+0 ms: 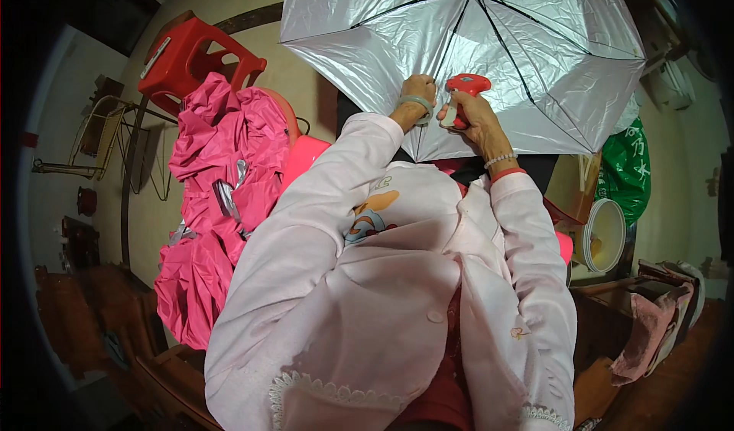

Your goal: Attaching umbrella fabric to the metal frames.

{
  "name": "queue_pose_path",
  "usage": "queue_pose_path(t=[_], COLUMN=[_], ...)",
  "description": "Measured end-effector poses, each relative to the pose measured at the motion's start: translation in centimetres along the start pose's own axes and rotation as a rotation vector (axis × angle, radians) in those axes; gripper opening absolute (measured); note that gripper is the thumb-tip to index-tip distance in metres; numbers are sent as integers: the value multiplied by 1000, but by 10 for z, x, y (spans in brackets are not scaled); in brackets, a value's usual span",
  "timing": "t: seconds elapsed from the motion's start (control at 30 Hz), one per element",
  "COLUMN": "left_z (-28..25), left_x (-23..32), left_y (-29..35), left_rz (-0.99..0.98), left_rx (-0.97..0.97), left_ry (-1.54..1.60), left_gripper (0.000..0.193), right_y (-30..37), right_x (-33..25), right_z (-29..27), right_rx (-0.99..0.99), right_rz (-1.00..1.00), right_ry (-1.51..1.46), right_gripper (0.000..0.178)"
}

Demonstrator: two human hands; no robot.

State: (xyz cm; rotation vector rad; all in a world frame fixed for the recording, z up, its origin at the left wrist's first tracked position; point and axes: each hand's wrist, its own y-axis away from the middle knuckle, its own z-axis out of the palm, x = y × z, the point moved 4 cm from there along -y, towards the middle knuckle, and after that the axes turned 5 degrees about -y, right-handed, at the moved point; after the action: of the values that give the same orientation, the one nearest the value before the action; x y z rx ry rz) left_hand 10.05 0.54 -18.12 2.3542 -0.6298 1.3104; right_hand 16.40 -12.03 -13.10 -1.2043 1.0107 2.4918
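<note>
An opened umbrella (527, 79) spreads over my lap, its silvery lining facing me and thin black ribs fanning out from a hub at the far edge. My left hand (418, 95) is closed beside one rib near the close edge, pinching at the umbrella; its fingertips are partly hidden. Just to its right, my right hand (478, 115) is wrapped round a red hand tool (468, 85) with a rounded head and a pale part below. The tool's exact kind cannot be made out. It is held over the lining, close to the same rib.
At left, bright pink fabric with silvery patches (222, 148) is heaped near a red plastic stool (191, 56). A wire rack (99, 137) stands farther left. On the right are a green plastic bag (627, 167), a white bucket (608, 236) and folded cloths (657, 320).
</note>
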Motion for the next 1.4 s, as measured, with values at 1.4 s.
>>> queue_pose_path(t=[1.4], left_z=[-7], left_x=[6], left_y=[5], left_rz=[-34], left_rx=[-158], left_ry=[167], left_gripper=[18], right_y=[-1], right_x=[20], right_z=[-20], right_rx=[-201], right_rz=[162], right_ry=[-332], right_gripper=[25])
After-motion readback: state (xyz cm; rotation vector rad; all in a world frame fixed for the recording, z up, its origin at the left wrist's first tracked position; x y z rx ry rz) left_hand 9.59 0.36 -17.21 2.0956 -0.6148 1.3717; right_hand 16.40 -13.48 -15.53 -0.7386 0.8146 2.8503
